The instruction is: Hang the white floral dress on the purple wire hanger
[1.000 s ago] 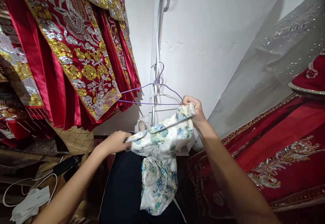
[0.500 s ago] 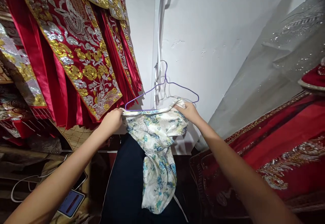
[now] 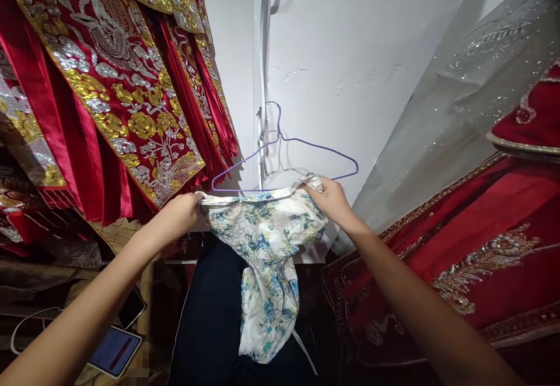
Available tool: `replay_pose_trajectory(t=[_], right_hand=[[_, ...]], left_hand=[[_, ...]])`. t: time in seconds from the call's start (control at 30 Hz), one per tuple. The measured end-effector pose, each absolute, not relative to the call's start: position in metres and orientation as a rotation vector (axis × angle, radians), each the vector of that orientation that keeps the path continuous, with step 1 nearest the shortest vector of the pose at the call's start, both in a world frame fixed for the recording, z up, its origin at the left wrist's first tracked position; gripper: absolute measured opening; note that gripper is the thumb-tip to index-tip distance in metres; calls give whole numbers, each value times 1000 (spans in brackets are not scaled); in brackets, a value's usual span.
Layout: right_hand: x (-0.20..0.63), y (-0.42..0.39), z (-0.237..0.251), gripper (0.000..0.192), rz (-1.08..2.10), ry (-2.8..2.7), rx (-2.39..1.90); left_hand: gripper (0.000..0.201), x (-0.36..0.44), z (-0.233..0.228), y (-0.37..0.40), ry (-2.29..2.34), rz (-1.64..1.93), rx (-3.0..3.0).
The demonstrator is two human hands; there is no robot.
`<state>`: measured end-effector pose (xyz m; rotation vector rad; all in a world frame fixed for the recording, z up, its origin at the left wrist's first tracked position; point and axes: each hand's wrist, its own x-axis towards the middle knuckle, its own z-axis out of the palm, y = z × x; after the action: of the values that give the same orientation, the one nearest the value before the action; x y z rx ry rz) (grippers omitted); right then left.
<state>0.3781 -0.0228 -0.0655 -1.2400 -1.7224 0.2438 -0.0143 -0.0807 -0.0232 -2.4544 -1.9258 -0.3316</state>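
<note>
A white garment with blue and yellow-green flowers (image 3: pixel 266 246) hangs down between my two hands, its top edge pulled fairly straight. My left hand (image 3: pixel 187 210) is closed on the left end of that edge. At the other end, my right hand (image 3: pixel 330 198) pinches a bunched part of the cloth. Just behind the top edge is a purple hanger (image 3: pixel 317 144), its lower bar running close along the fabric; whether the cloth touches it I cannot tell. A thin white strap (image 3: pixel 306 351) dangles from the garment's lower right.
Red costume cloth with gold and silver sequins (image 3: pixel 144 123) hangs at the left. Red beaded fabric (image 3: pixel 481 246) and a sheer sparkly cloth (image 3: pixel 472 106) fill the right side. A lit phone (image 3: pixel 116 351) lies at lower left. A white wall (image 3: pixel 332 42) stands behind.
My hands have spread slightly farther apart, the left one moving left, with the garment's top edge stretched between them. More of the hanger's right end shows. The view has shifted a little.
</note>
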Motion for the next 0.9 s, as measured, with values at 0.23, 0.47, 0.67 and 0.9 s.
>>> replay_pose_trajectory(t=[0.23, 0.47, 0.67, 0.9], right_hand=[[373, -31, -64, 26, 284, -1685, -1202], [380, -36, -68, 21, 296, -1683, -1163], [363, -43, -72, 17, 476, -1714, -1090], [356, -67, -59, 35, 496, -1835, -1099]], left_hand=[[40, -8, -2, -61, -1889, -410, -2298], [19, -3, -10, -23, -2065, -114, -2466], [42, 19, 5, -11, -1711, -806, -2477], [50, 43, 10, -2, -1362, -1223, -2741]])
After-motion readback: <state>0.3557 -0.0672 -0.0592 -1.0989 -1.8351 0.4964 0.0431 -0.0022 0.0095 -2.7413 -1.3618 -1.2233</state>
